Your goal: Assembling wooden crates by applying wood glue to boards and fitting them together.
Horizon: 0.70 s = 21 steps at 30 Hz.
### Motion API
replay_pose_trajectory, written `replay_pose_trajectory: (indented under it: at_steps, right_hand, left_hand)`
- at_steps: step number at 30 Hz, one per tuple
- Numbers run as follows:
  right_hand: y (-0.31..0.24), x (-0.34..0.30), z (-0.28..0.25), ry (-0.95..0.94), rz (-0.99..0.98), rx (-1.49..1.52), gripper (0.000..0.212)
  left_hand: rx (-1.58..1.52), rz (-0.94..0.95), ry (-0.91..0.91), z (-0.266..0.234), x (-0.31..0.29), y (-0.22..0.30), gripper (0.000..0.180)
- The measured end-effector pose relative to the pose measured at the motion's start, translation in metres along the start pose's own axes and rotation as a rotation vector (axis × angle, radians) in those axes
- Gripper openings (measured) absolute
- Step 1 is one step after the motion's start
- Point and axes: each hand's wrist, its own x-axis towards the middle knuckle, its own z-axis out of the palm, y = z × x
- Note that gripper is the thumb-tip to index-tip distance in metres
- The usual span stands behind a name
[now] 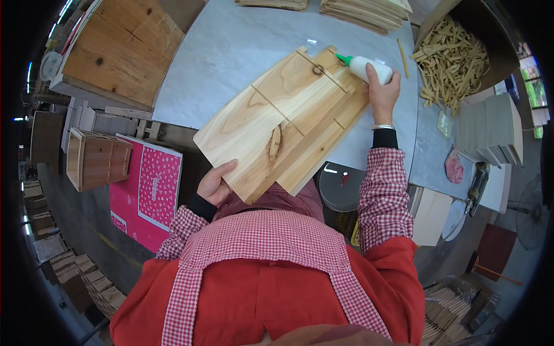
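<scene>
My right hand [383,92] is wrapped round a white squeeze bottle [369,69] with a green nozzle. The bottle is tilted, its tip pointing left at the far end of a wooden board. That grooved board [248,127] lies slanted across the table's near edge, toward my lap, with a dark knot near its far end. Gripping its near left corner is my left hand [216,183], thumb on top and fingers partly hidden beneath. A second grooved board [323,147] lies partly under the first, showing along its right side. I cannot make out any glue at the nozzle tip.
Wooden panels [366,12] are stacked at the table's far edge, and a thin wood strip [403,57] lies at right. A box of small wood pieces [447,60] stands at far right, near stacked grey panels [490,127]. A large wooden box [118,49] is at left.
</scene>
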Motion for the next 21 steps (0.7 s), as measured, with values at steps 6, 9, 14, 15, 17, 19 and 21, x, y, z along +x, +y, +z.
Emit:
replay_pose_trajectory:
  at_steps: [6, 9, 14, 15, 17, 19, 21]
  right_hand:
    - [-0.009, 0.01, 0.008, -0.02, -0.211, -0.283, 0.057]
    - [-0.014, 0.014, 0.004, -0.074, -0.314, -0.332, 0.055]
    - [-0.022, 0.017, -0.031, -0.188, -0.461, -0.426, 0.049]
    - [-0.025, 0.016, -0.042, -0.21, -0.461, -0.449, 0.048]
    - [-0.028, 0.011, -0.062, -0.221, -0.461, -0.478, 0.047]
    - [-0.032, 0.005, -0.081, -0.235, -0.463, -0.532, 0.045]
    - [-0.037, 0.0, -0.098, -0.237, -0.456, -0.542, 0.045]
  left_hand:
    - [-0.028, 0.003, -0.002, 0.002, 0.0, 0.0, 0.058]
    - [-0.016, -0.013, 0.002, 0.002, 0.0, 0.001, 0.059]
    - [-0.037, -0.003, -0.029, 0.002, 0.002, 0.0, 0.06]
    - [-0.047, -0.002, -0.036, 0.002, 0.003, 0.0, 0.06]
    - [-0.061, 0.002, -0.039, 0.001, 0.002, 0.0, 0.06]
    - [-0.063, -0.003, -0.035, 0.001, 0.002, 0.001, 0.06]
    - [-0.066, -0.008, -0.035, 0.002, 0.002, 0.001, 0.06]
